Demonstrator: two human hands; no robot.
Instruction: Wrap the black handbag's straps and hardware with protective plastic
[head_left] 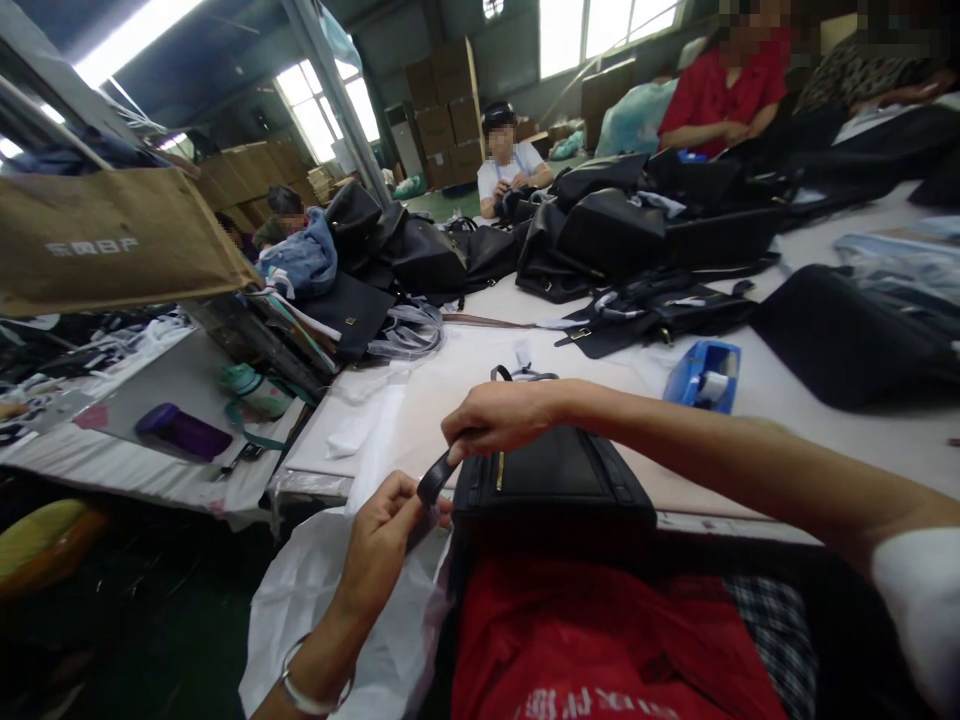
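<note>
A black bag (551,468) with a gold zip lies at the table's near edge, in front of my body. My right hand (491,418) reaches across above it and pinches a black strap (433,482) near the bag's left side. Lower and to the left, my left hand (386,525) has its fingers closed round the other part of the same strap. Between the two hands the strap bends in a short curve. The fingertips of my left hand are partly hidden behind the strap. Another thin black loop (501,373) stands up behind my right hand.
A blue tape dispenser (703,376) stands on the table to the right. Black bags (600,240) are heaped further back, where several people sit. White sheeting (330,600) hangs at the near left edge. A purple bottle (184,432) lies on the left table.
</note>
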